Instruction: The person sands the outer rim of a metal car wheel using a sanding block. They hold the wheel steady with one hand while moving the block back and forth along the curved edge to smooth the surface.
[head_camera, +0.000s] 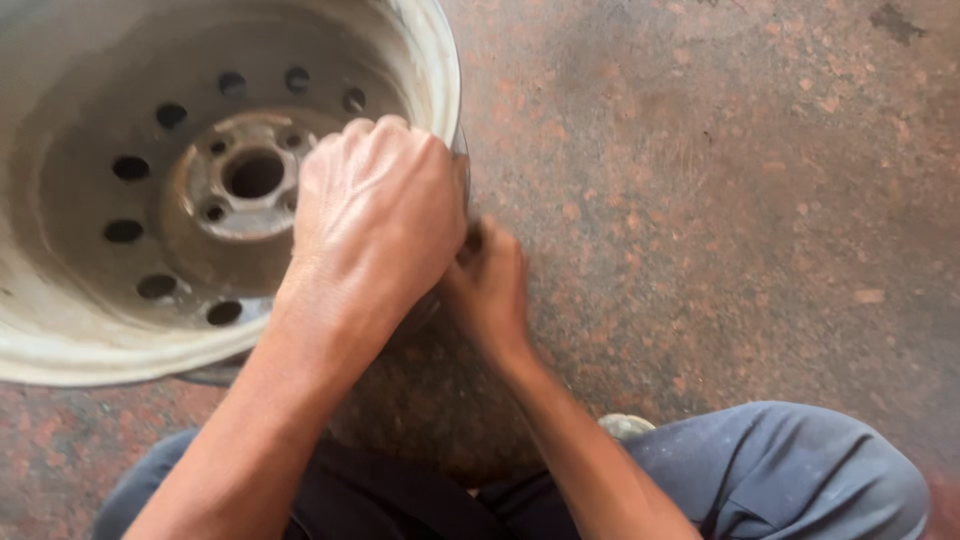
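A worn white steel wheel rim (60, 330) lies flat on the floor at the upper left, its hub (245, 180) and ring of round holes facing up. My left hand (375, 215) is closed over the rim's right edge, fingers curled over the lip. My right hand (490, 285) is lower, outside the rim's right side, fingers closed against the outer wall; whatever it pinches there is hidden.
Mottled reddish-brown stone floor (720, 180) spreads to the right. My knees in grey-blue trousers (790, 470) fill the bottom of the view, close to the rim.
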